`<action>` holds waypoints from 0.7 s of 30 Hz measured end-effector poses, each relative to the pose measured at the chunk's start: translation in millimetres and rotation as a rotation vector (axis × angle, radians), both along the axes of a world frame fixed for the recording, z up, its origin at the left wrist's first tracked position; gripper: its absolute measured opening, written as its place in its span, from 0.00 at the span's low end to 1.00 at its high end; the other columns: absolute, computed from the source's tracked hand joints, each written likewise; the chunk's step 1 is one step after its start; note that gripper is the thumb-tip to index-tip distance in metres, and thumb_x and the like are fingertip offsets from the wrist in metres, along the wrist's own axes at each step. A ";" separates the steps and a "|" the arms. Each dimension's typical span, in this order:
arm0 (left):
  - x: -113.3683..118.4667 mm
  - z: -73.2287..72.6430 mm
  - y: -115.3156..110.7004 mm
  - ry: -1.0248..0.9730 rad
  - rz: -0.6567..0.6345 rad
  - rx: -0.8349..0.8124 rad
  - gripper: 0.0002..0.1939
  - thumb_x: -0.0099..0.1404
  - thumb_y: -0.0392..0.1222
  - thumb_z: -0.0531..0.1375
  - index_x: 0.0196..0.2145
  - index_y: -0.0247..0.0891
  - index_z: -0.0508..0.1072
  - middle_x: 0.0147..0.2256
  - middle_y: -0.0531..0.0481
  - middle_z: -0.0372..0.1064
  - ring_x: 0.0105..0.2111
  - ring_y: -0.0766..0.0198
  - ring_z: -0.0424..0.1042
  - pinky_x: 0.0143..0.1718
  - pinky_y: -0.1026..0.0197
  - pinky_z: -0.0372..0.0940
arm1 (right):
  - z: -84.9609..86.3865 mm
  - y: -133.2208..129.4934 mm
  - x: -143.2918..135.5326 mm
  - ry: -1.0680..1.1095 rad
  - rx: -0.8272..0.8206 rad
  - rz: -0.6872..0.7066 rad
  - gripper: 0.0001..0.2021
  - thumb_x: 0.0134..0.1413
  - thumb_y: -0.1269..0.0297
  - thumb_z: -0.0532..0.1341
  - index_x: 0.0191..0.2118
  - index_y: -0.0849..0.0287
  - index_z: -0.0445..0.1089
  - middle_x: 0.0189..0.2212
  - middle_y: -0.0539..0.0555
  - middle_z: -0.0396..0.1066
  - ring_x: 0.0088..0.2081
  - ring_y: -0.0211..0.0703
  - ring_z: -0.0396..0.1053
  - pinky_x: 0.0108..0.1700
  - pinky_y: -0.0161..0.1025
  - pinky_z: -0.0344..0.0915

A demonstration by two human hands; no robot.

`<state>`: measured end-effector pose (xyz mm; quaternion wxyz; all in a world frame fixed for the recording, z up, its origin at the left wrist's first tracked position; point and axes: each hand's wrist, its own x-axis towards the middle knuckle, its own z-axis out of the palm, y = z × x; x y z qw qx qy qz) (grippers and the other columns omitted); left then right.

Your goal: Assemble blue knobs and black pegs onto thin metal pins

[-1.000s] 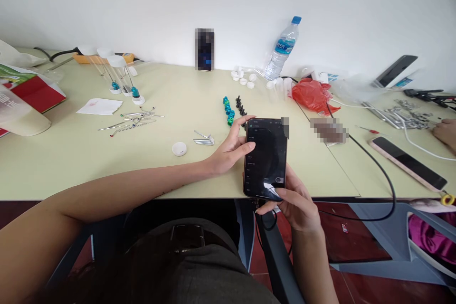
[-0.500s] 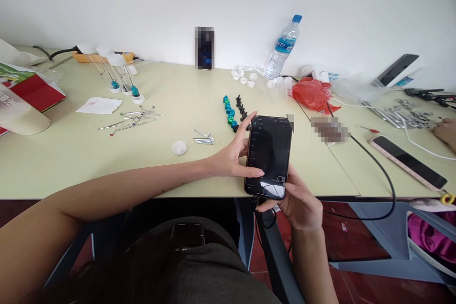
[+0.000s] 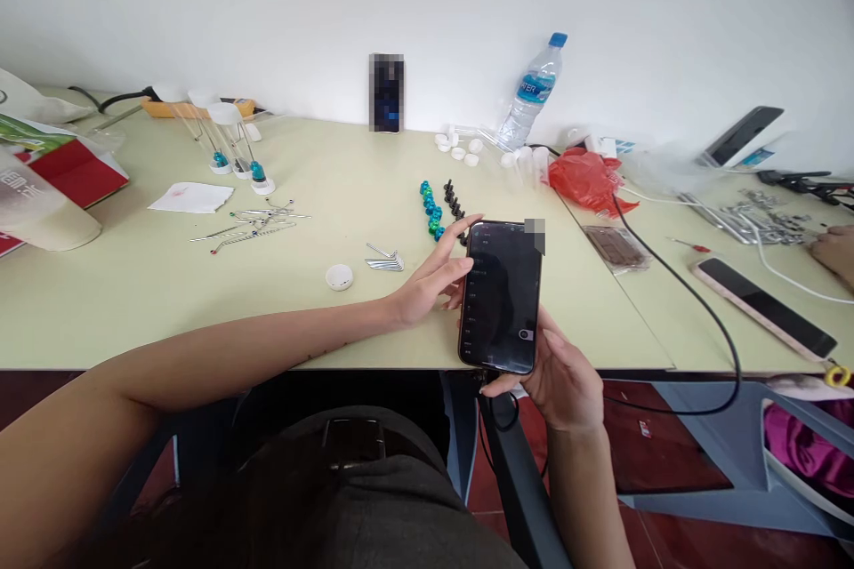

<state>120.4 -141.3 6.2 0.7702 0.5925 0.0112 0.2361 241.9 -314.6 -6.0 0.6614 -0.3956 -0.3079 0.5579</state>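
A smartphone [image 3: 502, 298] with a dark screen and a column of small text is held up near the table's front edge. My left hand [image 3: 433, 284] grips its left side, the thumb at the screen's left edge and the index finger at the top corner. From below, my right hand [image 3: 567, 373] holds the phone's lower right side; part of its fingers is hidden behind. Just beyond the phone lie a row of blue and green knobs [image 3: 431, 210] and a row of black screw-like pieces [image 3: 455, 206]. Left of my left hand are bent metal rods [image 3: 385, 261] and a white cap [image 3: 339, 276].
Clear tubes with white caps [image 3: 227, 114] stand at the left behind loose metal rods [image 3: 260, 222]. A water bottle [image 3: 534, 93] leans against the wall beside a red plastic bag [image 3: 587, 182]. Another phone [image 3: 764, 307] and a person's hand [image 3: 833, 253] are at the right.
My left thumb has moved up and left, from the lower screen to the phone's left edge. The text list on the screen has shifted. My right hand keeps its hold.
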 end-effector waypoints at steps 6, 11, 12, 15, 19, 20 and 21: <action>-0.4 -0.3 1.9 -0.002 -0.056 -0.060 0.31 0.69 0.50 0.50 0.65 0.49 0.42 0.23 0.56 0.66 0.13 0.71 0.64 0.14 0.70 0.57 | 1.8 0.3 -3.0 -0.008 -0.043 -0.035 0.27 0.59 0.58 0.54 0.64 0.49 0.53 0.51 0.58 0.68 0.38 0.55 0.75 0.28 0.55 0.76; -1.3 -0.7 0.5 -0.028 -0.059 -0.044 0.33 0.68 0.49 0.52 0.65 0.48 0.40 0.19 0.58 0.64 0.12 0.69 0.65 0.15 0.70 0.61 | 5.8 -2.7 -9.5 -0.142 -0.123 -0.093 0.30 0.56 0.56 0.57 0.64 0.49 0.52 0.55 0.59 0.64 0.34 0.51 0.76 0.26 0.52 0.76; -2.1 -0.1 -0.6 -0.028 -0.054 -0.040 0.33 0.68 0.49 0.52 0.65 0.48 0.40 0.19 0.59 0.64 0.13 0.70 0.65 0.15 0.70 0.61 | 6.4 -4.1 -10.8 -0.191 -0.151 -0.105 0.30 0.57 0.55 0.57 0.64 0.49 0.51 0.56 0.59 0.63 0.32 0.49 0.76 0.27 0.51 0.76; -4.6 1.7 -5.8 -0.035 -0.043 -0.012 0.32 0.68 0.49 0.52 0.64 0.47 0.41 0.19 0.59 0.63 0.13 0.70 0.65 0.16 0.69 0.63 | 8.4 -8.8 -14.6 -0.428 -0.256 -0.172 0.30 0.58 0.53 0.56 0.65 0.46 0.48 0.56 0.58 0.63 0.27 0.43 0.74 0.27 0.46 0.74; -5.6 2.7 -14.6 -0.028 -0.042 0.010 0.32 0.68 0.50 0.52 0.64 0.46 0.41 0.22 0.57 0.66 0.15 0.68 0.68 0.18 0.68 0.65 | 14.1 -12.1 -21.4 -0.925 -0.281 -0.350 0.34 0.58 0.49 0.55 0.66 0.48 0.43 0.55 0.59 0.63 0.40 0.50 0.73 0.37 0.46 0.72; -5.5 2.6 -16.3 -0.024 -0.043 0.006 0.32 0.68 0.50 0.52 0.64 0.47 0.41 0.23 0.56 0.66 0.16 0.67 0.69 0.18 0.67 0.65 | 15.7 -12.0 -23.9 -1.055 -0.276 -0.385 0.36 0.57 0.48 0.56 0.67 0.49 0.40 0.56 0.60 0.62 0.45 0.53 0.71 0.42 0.48 0.71; -5.3 2.4 -17.6 -0.019 -0.042 0.003 0.32 0.68 0.50 0.52 0.64 0.47 0.41 0.23 0.56 0.66 0.16 0.67 0.70 0.19 0.67 0.66 | 17.1 -11.7 -26.6 -1.178 -0.281 -0.410 0.40 0.56 0.46 0.57 0.67 0.51 0.37 0.58 0.61 0.60 0.49 0.56 0.69 0.45 0.50 0.69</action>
